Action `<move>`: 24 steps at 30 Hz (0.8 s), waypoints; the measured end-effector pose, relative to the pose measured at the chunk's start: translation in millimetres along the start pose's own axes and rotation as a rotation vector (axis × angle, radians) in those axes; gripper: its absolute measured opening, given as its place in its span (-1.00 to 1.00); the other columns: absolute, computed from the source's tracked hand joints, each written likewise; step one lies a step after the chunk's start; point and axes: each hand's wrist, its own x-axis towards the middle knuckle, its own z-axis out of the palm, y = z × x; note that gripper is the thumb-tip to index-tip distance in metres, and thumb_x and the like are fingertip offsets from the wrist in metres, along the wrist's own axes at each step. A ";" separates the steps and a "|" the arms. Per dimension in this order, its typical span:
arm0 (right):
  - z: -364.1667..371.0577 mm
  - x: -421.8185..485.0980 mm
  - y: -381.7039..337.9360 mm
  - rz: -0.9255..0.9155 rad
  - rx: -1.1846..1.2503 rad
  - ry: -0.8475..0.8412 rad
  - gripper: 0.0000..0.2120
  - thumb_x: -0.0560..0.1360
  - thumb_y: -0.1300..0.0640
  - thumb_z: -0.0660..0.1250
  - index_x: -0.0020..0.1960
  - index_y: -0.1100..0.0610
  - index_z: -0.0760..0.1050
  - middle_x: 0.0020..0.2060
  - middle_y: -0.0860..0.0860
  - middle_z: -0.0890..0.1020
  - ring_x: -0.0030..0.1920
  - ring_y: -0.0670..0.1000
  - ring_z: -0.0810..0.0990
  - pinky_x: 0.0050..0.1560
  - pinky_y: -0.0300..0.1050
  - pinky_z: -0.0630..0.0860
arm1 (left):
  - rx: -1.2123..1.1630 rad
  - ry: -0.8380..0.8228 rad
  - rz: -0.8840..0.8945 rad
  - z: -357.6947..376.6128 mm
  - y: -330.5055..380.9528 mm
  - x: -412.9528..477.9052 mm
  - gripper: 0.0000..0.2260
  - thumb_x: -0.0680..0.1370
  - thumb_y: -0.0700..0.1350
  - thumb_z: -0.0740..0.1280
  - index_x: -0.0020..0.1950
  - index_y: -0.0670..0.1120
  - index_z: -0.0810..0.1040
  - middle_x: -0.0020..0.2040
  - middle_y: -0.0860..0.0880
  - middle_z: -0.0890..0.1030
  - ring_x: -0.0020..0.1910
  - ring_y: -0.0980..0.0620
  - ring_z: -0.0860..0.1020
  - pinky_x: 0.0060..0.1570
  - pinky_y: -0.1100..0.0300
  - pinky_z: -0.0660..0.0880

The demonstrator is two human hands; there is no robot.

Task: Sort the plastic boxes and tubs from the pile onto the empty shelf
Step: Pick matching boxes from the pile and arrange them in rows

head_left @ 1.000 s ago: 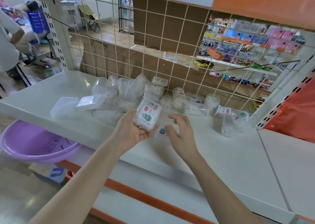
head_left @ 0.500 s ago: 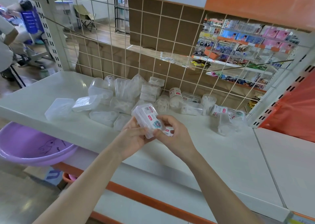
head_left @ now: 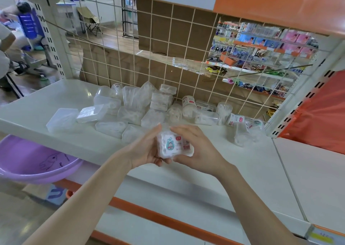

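Note:
A small clear plastic box with a cartoon label (head_left: pixel 169 145) sits between both my hands, just above the front of the white shelf (head_left: pixel 242 170). My left hand (head_left: pixel 144 147) cups its left side and underside. My right hand (head_left: pixel 197 147) curls round its right side, over a second small labelled box (head_left: pixel 186 146) pressed against the first. Behind them a pile of clear plastic boxes and tubs (head_left: pixel 134 108) lies along the wire grid back. A few round labelled tubs (head_left: pixel 188 105) lie toward the right end of the pile.
A purple basin (head_left: pixel 31 162) sticks out under the shelf at the left. The wire grid (head_left: pixel 168 58) closes the back, and a perforated upright (head_left: pixel 302 103) stands at the right. A second white shelf board (head_left: pixel 317 179) continues to the right. A person sits at the far left.
My hands have come lower and closer to me with the labelled box. The box has turned so its label faces up, and my right hand now wraps its right side.

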 end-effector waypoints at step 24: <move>-7.3 -114.0 53.1 0.916 -0.340 0.224 -0.38 0.22 -0.06 0.19 0.25 0.11 0.48 0.16 0.12 0.49 0.14 0.22 0.41 0.05 0.03 0.36 | 1.349 0.447 0.362 15.3 -49.7 52.7 -0.23 0.20 0.23 -0.05 0.38 0.06 0.37 0.28 -0.03 0.40 0.28 -0.11 0.29 0.23 0.05 0.31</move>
